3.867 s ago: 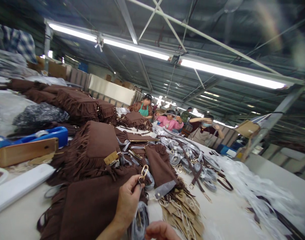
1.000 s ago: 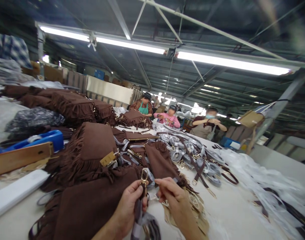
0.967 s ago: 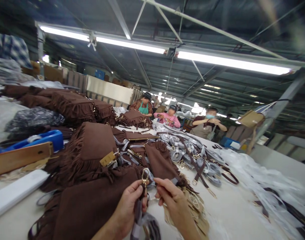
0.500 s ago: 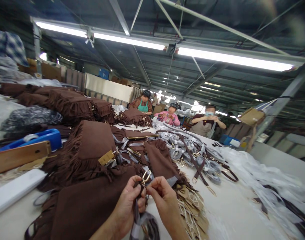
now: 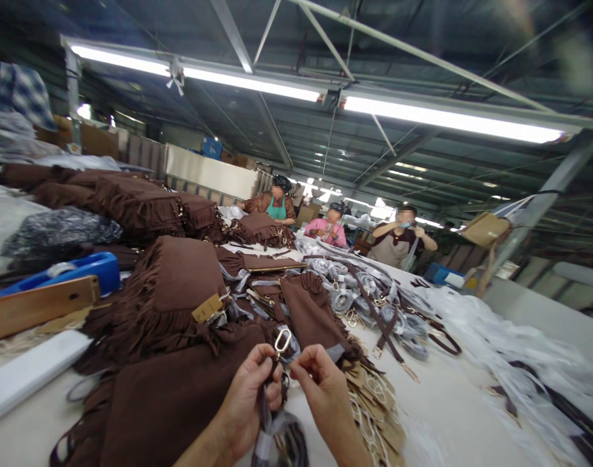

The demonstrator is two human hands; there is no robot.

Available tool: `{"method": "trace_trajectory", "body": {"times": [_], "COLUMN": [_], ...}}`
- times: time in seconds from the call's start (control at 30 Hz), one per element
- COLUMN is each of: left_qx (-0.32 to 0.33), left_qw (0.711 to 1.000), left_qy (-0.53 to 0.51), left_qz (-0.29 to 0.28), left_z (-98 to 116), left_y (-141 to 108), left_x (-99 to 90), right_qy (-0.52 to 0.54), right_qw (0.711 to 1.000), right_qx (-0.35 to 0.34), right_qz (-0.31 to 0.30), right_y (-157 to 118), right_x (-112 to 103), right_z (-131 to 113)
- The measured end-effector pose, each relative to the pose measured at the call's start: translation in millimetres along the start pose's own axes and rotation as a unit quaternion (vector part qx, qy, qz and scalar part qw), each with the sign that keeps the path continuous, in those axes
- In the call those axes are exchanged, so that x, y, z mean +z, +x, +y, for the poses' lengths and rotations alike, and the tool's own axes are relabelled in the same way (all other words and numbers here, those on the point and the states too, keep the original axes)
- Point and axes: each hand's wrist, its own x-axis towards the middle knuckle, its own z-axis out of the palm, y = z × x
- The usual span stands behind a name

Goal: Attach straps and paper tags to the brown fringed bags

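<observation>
My left hand [image 5: 247, 399] is closed around the end of a coiled, plastic-wrapped bag strap [image 5: 289, 431]. A gold snap hook [image 5: 278, 350] on that strap stands up above my thumb and fingers. Just right of the hook, a small gap away, my right hand [image 5: 328, 392] has its thumb and fingers pinched together; whether anything small is between them is hidden. Beneath and to the left lies a dark brown fringed bag [image 5: 179, 395]. Another fringed bag [image 5: 186, 272] with a tan tag [image 5: 207, 308] rests behind it.
Tan tags with white strings [image 5: 374, 408] lie right of my right hand. Beyond are many wrapped straps [image 5: 342, 298]. At left sit a blue tape dispenser [image 5: 102, 271], a phone [image 5: 38, 308] and a white box [image 5: 34, 373]. Several people work across the table.
My right hand has drawn slightly right, away from the hook. The left hand keeps the strap, and the hook has shifted a little left.
</observation>
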Motion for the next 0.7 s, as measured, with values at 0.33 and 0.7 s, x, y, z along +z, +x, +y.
{"method": "trace_trajectory", "body": {"times": [0.33, 0.7], "left_qx": [0.008, 0.294], "left_qw": [0.995, 0.809], "left_qy": [0.099, 0.507], "left_qz": [-0.002, 0.04], "left_z": [-5, 35], "left_y": [0, -25], "left_x": [0.8, 35.7], "right_qy": [0.009, -0.107], "right_qw": [0.999, 0.98], "right_qx": [-0.011, -0.165], "right_qz": [-0.031, 0.022], "right_y": [-2, -17], "right_x": [2, -7], "right_z": [-1, -46]}}
